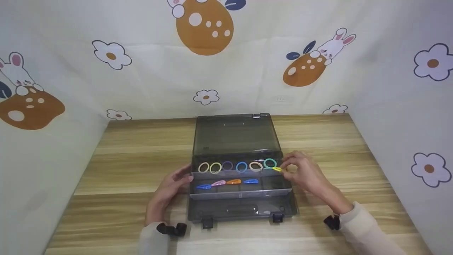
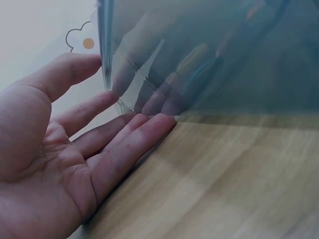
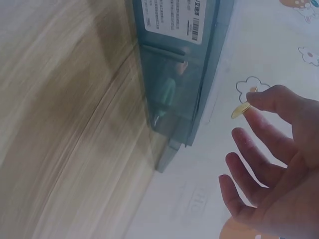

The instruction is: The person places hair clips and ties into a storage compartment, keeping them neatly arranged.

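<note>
A dark translucent plastic box [image 1: 233, 134] lies with its lid tipped back. In its rear row are several coloured ring hair ties, among them a teal one [image 1: 265, 163]. The middle row holds hair clips: blue [image 1: 204, 186], pink [image 1: 218, 183], orange [image 1: 233, 181] and another blue [image 1: 251, 181]. Over the right end of the rear divider, my right hand [image 1: 306, 173] pinches a yellow snap hair clip [image 1: 277, 169] between thumb and forefinger. The fingertips of my left hand [image 1: 173, 186] touch the box's left wall, fingers nearly straight.
The box's front compartment [image 1: 240, 209] has two dark latches [image 1: 207, 223] along its front edge. A wood-grain table [image 1: 134, 148] extends on both sides. Patterned cloth [image 1: 152, 81] hangs behind and beside it. A white label [image 3: 174, 17] shows on the box in the right wrist view.
</note>
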A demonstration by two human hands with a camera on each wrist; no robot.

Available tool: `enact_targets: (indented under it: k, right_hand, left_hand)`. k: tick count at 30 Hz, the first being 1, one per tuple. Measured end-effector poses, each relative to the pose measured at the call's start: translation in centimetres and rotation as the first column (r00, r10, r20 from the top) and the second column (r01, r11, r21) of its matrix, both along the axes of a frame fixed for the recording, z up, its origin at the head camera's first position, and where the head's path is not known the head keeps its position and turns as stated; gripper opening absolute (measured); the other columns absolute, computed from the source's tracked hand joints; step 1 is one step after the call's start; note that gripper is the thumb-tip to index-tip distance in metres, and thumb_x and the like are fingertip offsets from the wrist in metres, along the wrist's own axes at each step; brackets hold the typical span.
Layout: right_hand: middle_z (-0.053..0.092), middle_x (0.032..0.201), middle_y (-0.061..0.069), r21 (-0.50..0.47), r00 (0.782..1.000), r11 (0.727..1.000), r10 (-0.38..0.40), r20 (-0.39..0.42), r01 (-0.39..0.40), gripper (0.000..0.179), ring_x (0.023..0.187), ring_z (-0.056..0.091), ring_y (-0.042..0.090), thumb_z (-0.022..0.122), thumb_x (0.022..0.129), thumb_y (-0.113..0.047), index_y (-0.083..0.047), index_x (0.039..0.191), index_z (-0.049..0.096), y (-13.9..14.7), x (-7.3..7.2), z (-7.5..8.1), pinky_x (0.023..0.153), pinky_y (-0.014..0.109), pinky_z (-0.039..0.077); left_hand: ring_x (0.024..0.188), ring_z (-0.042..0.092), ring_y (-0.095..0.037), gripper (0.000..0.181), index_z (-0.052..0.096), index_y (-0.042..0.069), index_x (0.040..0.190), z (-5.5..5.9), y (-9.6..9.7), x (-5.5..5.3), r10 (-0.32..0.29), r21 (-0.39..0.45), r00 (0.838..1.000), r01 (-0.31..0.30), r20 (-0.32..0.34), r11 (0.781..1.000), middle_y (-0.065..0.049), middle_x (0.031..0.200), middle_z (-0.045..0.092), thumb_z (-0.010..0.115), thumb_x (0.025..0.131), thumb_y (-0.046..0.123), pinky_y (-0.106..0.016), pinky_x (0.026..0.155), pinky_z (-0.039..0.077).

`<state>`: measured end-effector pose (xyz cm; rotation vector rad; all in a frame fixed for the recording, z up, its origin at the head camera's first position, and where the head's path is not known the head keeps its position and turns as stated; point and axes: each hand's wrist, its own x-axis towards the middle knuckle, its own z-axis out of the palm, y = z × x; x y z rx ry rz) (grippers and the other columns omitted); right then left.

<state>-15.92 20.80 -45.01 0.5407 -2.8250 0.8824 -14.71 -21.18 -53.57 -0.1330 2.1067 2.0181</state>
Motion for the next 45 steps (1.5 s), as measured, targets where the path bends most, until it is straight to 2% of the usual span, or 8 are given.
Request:
enact_targets:
  k: [5, 12, 19, 23, 29, 33, 36, 45]
  right_hand:
    - [0.072, 0.108, 0.006, 0.014, 0.998, 0.998, 0.062, 0.015, -0.062, 0.011, 0.104, 0.062, 0.026, 0.081, 0.076, -0.005, -0.010, 0.085, 0.079, -1.0, -0.5, -0.5, 0.089, 0.045, 0.053]
    - [0.070, 0.113, 0.007, 0.055, 0.991, 0.990, 0.124, 0.050, -0.127, 0.009, 0.110, 0.061, 0.030, 0.081, 0.076, -0.007, -0.011, 0.084, 0.079, -1.8, -0.8, -1.3, 0.094, 0.050, 0.052]
    - [0.072, 0.110, 0.007, 0.149, 0.976, 0.966, 0.216, -0.008, -0.212, 0.008, 0.108, 0.061, 0.028, 0.082, 0.074, -0.011, -0.011, 0.082, 0.080, -2.3, -1.5, -2.4, 0.091, 0.046, 0.053]
    - [0.073, 0.110, 0.007, 0.189, 0.965, 0.951, 0.258, -0.046, -0.246, 0.007, 0.108, 0.060, 0.029, 0.082, 0.073, -0.012, -0.013, 0.080, 0.080, -2.4, -1.8, -2.9, 0.093, 0.048, 0.050]
    - [0.074, 0.114, 0.008, 0.245, 0.956, 0.935, 0.283, -0.074, -0.257, 0.005, 0.114, 0.057, 0.034, 0.082, 0.071, -0.014, -0.013, 0.075, 0.080, -2.6, -2.1, -3.2, 0.097, 0.055, 0.045]
    - [0.074, 0.116, 0.009, 0.276, 0.953, 0.928, 0.288, -0.098, -0.252, 0.006, 0.117, 0.057, 0.036, 0.082, 0.069, -0.014, -0.013, 0.074, 0.080, -2.8, -2.2, -3.6, 0.094, 0.054, 0.046]
    - [0.074, 0.116, 0.008, 0.304, 0.946, 0.920, 0.298, -0.128, -0.248, 0.005, 0.118, 0.057, 0.037, 0.083, 0.068, -0.015, -0.014, 0.072, 0.080, -2.9, -2.3, -3.9, 0.090, 0.052, 0.046]
    - [0.074, 0.119, 0.009, 0.323, 0.947, 0.915, 0.295, -0.126, -0.242, 0.006, 0.122, 0.056, 0.041, 0.083, 0.067, -0.013, -0.013, 0.072, 0.080, -2.8, -2.2, -4.2, 0.095, 0.056, 0.045]
  left_hand:
    - [0.134, 0.054, -0.029, 0.057, 0.052, 0.003, 0.144, -0.1, -0.1, -0.1, 0.011, -0.015, 1.000, -0.011, -0.009, 1.000, -0.016, 0.146, 0.057, 0.071, 0.091, 0.011, -0.016, 0.098, 0.045]
    - [0.135, 0.054, -0.032, 0.057, 0.052, 0.002, 0.144, -0.1, -0.1, -0.1, 0.004, -0.015, 1.000, -0.005, -0.028, 1.000, -0.018, 0.146, 0.056, 0.071, 0.091, 0.010, -0.015, 0.098, 0.045]
    - [0.136, 0.051, -0.032, 0.057, 0.048, 0.000, 0.146, -0.3, -0.3, -0.1, -0.042, 0.004, 0.999, 0.042, -0.031, 0.999, -0.018, 0.151, 0.050, 0.067, 0.093, 0.007, -0.017, 0.101, 0.044]
    - [0.139, 0.049, -0.033, 0.058, 0.048, 0.000, 0.146, -0.2, -0.2, -0.1, -0.044, 0.011, 0.999, 0.045, -0.029, 0.999, -0.018, 0.152, 0.049, 0.067, 0.093, 0.008, -0.018, 0.104, 0.044]
    - [0.142, 0.046, -0.031, 0.059, 0.048, 0.001, 0.146, 0.0, -0.1, -0.2, -0.025, 0.001, 1.000, 0.025, -0.011, 1.000, -0.017, 0.151, 0.050, 0.069, 0.092, 0.011, -0.031, 0.115, 0.039]
    - [0.142, 0.046, -0.032, 0.059, 0.048, 0.001, 0.146, -0.1, -0.1, -0.2, -0.026, 0.012, 1.000, 0.026, -0.011, 1.000, -0.017, 0.152, 0.050, 0.069, 0.091, 0.010, -0.041, 0.120, 0.033]
    - [0.142, 0.046, -0.033, 0.060, 0.048, 0.001, 0.146, -0.1, -0.1, -0.2, -0.032, 0.021, 0.999, 0.032, -0.016, 0.999, -0.018, 0.152, 0.049, 0.070, 0.091, 0.011, -0.044, 0.121, 0.032]
    - [0.140, 0.048, -0.033, 0.060, 0.046, -0.001, 0.147, 0.0, -0.1, -0.1, -0.041, 0.012, 0.999, 0.041, -0.026, 0.999, -0.020, 0.152, 0.048, 0.068, 0.092, 0.010, -0.019, 0.106, 0.042]
